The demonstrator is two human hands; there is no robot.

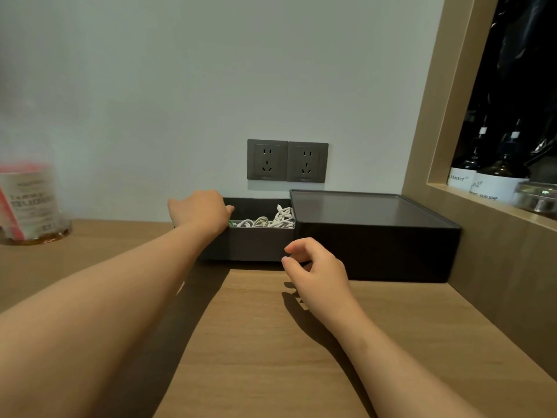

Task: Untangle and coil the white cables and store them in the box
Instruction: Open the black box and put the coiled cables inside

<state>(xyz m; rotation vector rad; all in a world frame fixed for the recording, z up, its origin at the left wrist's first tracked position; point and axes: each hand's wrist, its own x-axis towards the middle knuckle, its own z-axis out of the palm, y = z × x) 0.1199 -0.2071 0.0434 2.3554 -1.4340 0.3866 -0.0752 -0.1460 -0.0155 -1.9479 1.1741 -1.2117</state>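
Position: the white cables [271, 221] lie in a loose, tangled heap inside the open left part of the dark box [253, 244], which stands on the wooden counter [271, 342] against the wall, below two grey wall sockets [287, 160]. The box's flat cover [361, 206] sits offset to the right.

Hands: the left hand [199, 212] is over the box's left end. Its fingers are mostly hidden behind its back, so I cannot tell whether it grips anything. The right hand [313, 267] hovers in front of the box, fingers loosely curled, holding nothing.

Handling, as judged: the cables look thin, light and limp, with a smooth sheath. They should snag on one another rather than slip. Best taken near a plug end, then drawn out one strand at a time.

Materials: the box is matt, rigid and square-edged. The counter has a fine, satin wood grain.
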